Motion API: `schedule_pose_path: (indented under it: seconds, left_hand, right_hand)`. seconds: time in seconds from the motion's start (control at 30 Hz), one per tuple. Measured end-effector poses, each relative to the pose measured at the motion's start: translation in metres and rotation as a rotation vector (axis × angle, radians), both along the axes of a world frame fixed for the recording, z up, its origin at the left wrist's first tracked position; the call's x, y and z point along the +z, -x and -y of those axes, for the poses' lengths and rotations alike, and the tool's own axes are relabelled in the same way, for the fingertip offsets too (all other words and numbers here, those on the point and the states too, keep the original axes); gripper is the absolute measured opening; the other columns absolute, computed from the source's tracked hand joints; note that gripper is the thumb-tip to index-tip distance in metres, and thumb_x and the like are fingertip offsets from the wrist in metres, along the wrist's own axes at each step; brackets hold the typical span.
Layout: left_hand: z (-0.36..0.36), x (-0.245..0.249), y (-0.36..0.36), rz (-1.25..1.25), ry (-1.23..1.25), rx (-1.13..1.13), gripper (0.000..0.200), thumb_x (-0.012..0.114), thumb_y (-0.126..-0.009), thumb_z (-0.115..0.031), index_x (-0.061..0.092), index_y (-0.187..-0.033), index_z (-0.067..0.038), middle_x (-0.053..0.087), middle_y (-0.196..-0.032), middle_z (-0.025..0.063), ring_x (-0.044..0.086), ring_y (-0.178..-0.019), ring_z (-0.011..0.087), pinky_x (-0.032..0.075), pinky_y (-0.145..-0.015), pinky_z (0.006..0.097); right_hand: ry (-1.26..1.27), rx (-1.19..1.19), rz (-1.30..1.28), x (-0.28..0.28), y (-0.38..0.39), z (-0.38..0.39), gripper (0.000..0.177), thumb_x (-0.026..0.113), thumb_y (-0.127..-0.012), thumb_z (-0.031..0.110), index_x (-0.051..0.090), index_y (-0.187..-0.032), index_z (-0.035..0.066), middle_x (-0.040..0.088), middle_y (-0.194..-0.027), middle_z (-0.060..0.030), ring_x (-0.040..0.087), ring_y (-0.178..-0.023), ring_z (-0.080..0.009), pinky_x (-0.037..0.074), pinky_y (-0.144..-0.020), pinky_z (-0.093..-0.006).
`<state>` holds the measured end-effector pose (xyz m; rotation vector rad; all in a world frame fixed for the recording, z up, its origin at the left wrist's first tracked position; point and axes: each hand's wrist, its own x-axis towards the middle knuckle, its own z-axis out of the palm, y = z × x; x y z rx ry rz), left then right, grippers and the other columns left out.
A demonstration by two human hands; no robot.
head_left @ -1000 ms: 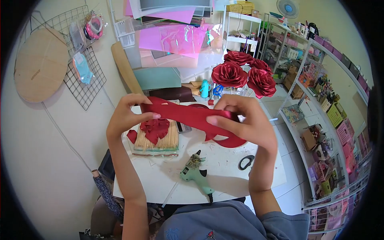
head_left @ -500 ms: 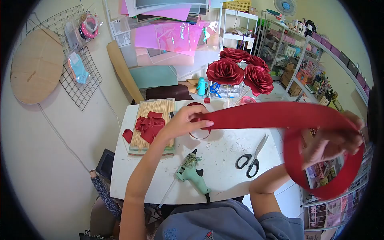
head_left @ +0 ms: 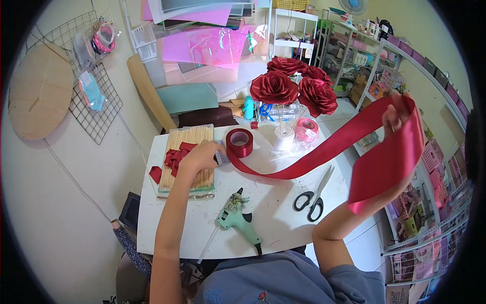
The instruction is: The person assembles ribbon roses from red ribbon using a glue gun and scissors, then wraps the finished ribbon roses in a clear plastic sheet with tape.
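My right hand (head_left: 396, 115) is raised at the right, closed on a wide dark red satin ribbon (head_left: 324, 154). The ribbon's free end hangs over my forearm, and its length sags down to the roll (head_left: 239, 143) standing on the table. My left hand (head_left: 201, 157) is over the bundle of wooden sticks (head_left: 190, 137), fingers apart and bent down beside a flat grey-and-black item (head_left: 221, 158), partly hidden. Cut red ribbon pieces (head_left: 174, 159) lie on the sticks under it. Scissors (head_left: 315, 197) and a green glue gun (head_left: 238, 220) lie nearer to me.
Several red ribbon roses (head_left: 274, 88) stand on sticks in a white holder (head_left: 284, 138) at the back. Beside it sits a pink tape roll (head_left: 306, 130). A loose red petal (head_left: 155, 174) lies at the table's left. Loaded shelves (head_left: 430, 157) line the right side.
My left hand has let go of the ribbon and moved left and down to the sticks. My right hand has risen; the ribbon now sags towards the roll, and its looped end hangs open.
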<state>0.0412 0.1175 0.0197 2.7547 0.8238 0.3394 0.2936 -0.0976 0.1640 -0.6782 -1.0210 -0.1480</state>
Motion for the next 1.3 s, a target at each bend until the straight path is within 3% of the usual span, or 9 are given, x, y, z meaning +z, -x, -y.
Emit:
schedule_pose_path:
  seconds: [0.23,0.47,0.53,0.63,0.73,0.93,1.0,1.2,1.3]
  left_hand:
    - [-0.012,-0.004,0.004,-0.054,0.088,0.277,0.024,0.063,-0.059,-0.017,0.055,-0.078,-0.004,0.052,-0.082,0.0137,0.049,-0.081,0.0274,0.041,-0.071,0.0322]
    - [0.104,0.098,-0.029,0.721,0.542,-0.165,0.045,0.062,-0.067,-0.031,0.046,-0.099,-0.004,0.053,-0.088,0.0062,0.050,-0.084,0.0144,0.037,-0.067,0.0235]
    - [0.122,0.104,-0.031,0.892,0.217,-0.290,0.044,0.062,-0.069,-0.022,0.043,-0.104,-0.003,0.049,-0.098,0.0073,0.048,-0.085,0.0134,0.037,-0.072,0.0238]
    - [0.136,0.106,-0.032,1.087,0.450,-0.257,0.037,0.064,-0.067,-0.012,0.048,-0.099,0.000,0.051,-0.095,0.0070,0.048,-0.085,0.0129,0.036,-0.074,0.0231]
    - [0.128,0.109,-0.017,1.036,0.535,-0.261,0.029,0.064,-0.064,-0.002,0.052,-0.091,0.002,0.053,-0.089,0.0070,0.048,-0.082,0.0118,0.036,-0.074,0.0241]
    - [0.121,0.127,0.016,1.065,0.413,-0.192,0.013,0.061,-0.064,0.002,0.057,-0.076,0.003,0.055,-0.069,0.0046,0.049,-0.062,0.0087,0.037,-0.055,0.0188]
    - [0.117,0.134,0.032,0.726,0.116,-0.128,0.014,0.061,-0.062,0.002,0.057,-0.076,0.002,0.054,-0.065,0.0051,0.048,-0.057,0.0088,0.036,-0.051,0.0189]
    - [0.112,0.139,0.053,0.722,0.036,0.040,0.012,0.062,-0.061,0.001,0.057,-0.073,0.002,0.053,-0.060,0.0047,0.049,-0.057,0.0084,0.037,-0.053,0.0197]
    - [0.102,0.135,0.064,0.825,0.005,0.162,0.012,0.061,-0.063,0.001,0.057,-0.074,0.002,0.055,-0.063,0.0021,0.047,-0.058,0.0062,0.037,-0.056,0.0188]
  right_hand:
    - [0.026,0.331,-0.171,0.005,-0.011,-0.006,0.030,0.056,-0.069,0.004,0.052,-0.097,-0.005,0.058,-0.084,-0.0139,0.057,-0.073,-0.0155,0.048,-0.062,-0.0224]
    - [0.220,-0.053,0.020,0.006,0.018,-0.015,0.025,0.050,-0.063,-0.007,0.058,-0.088,-0.006,0.060,-0.080,-0.0090,0.056,-0.066,-0.0087,0.045,-0.061,-0.0199]
    - [0.301,-0.012,0.085,0.006,0.039,-0.016,0.027,0.049,-0.061,-0.008,0.060,-0.085,-0.003,0.061,-0.079,-0.0078,0.056,-0.067,-0.0096,0.045,-0.062,-0.0204]
    - [0.331,-0.028,0.251,-0.001,0.061,-0.022,0.026,0.056,-0.059,-0.002,0.061,-0.084,0.000,0.061,-0.076,-0.0096,0.058,-0.066,-0.0114,0.044,-0.059,-0.0208]
    - [0.447,-0.004,0.302,-0.003,0.073,-0.022,0.031,0.054,-0.054,-0.005,0.061,-0.084,-0.001,0.061,-0.078,-0.0102,0.057,-0.069,-0.0097,0.043,-0.067,-0.0205]
    - [0.676,-0.425,0.436,-0.003,0.064,-0.023,0.016,0.061,-0.057,0.003,0.061,-0.073,0.007,0.055,-0.057,-0.0065,0.052,-0.047,-0.0186,0.039,-0.045,-0.0262]
    - [0.573,-0.516,0.510,-0.002,0.060,-0.026,0.012,0.061,-0.055,0.003,0.056,-0.066,0.006,0.044,-0.048,-0.0044,0.044,-0.044,-0.0186,0.035,-0.044,-0.0271]
    - [0.211,-0.587,0.795,0.004,0.057,-0.046,0.024,0.052,-0.047,-0.007,0.046,-0.068,0.001,0.049,-0.080,-0.0080,0.047,-0.065,-0.0201,0.038,-0.055,-0.0274]
    - [0.214,-0.383,0.815,-0.003,0.051,-0.054,0.031,0.046,-0.047,-0.014,0.039,-0.074,0.000,0.048,-0.075,-0.0095,0.047,-0.068,-0.0229,0.039,-0.059,-0.0274]
